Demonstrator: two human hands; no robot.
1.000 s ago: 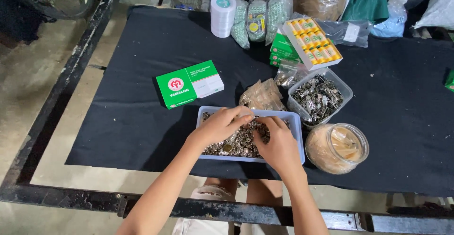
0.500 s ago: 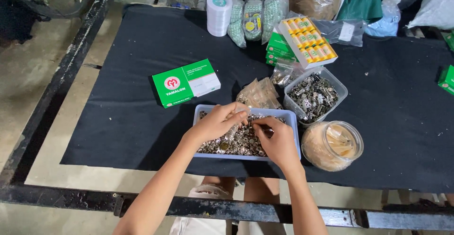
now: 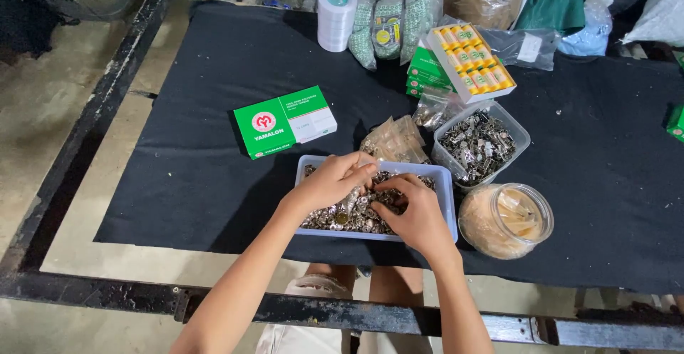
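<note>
A matt black cloth (image 3: 214, 147) covers the table, its weave dull and slightly fuzzy. At six o'clock sits a pale blue translucent plastic tray (image 3: 449, 208), smooth-walled, filled with small shiny metal fasteners (image 3: 356, 215) that glint silver. At three o'clock of the tray a clear plastic tub (image 3: 516, 136) holds darker metal clips (image 3: 477, 144), also glossy. A round clear plastic jar (image 3: 506, 220) at four o'clock looks smooth and reflective. The green and white cardboard box (image 3: 285, 121) at ten o'clock has a satin printed finish. The black metal table frame (image 3: 399, 318) is rough and scuffed.
</note>
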